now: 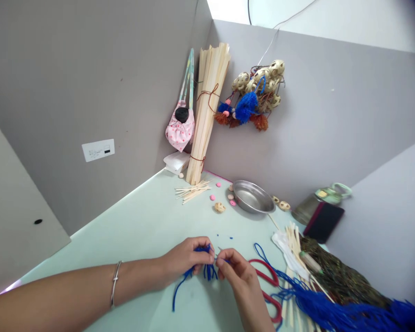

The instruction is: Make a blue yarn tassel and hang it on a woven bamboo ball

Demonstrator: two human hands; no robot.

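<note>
A bunch of blue yarn (210, 272), like a small tassel, is gripped between the thumb and fingers of my left hand (184, 258). Its cut ends hang below the fingers, and one longer strand (174, 297) trails down onto the table. Close by on the right, my right hand (238, 272) is closed in a pinch on a blue strand. A thin pale tip pokes up beside those fingers, too small to name for certain. Red-handled scissors (274, 302) lie just right of my right hand, their blades hidden.
A long blue yarn hank (318, 304), dark yarn (342, 272) and wooden strips (292, 237) lie at right. Farther back are a metal bowl (254, 197), a woven ball (219, 207), thin sticks (193, 190), a phone (323, 222) and a strip bundle (207, 115). Tasselled balls (255, 94) hang behind.
</note>
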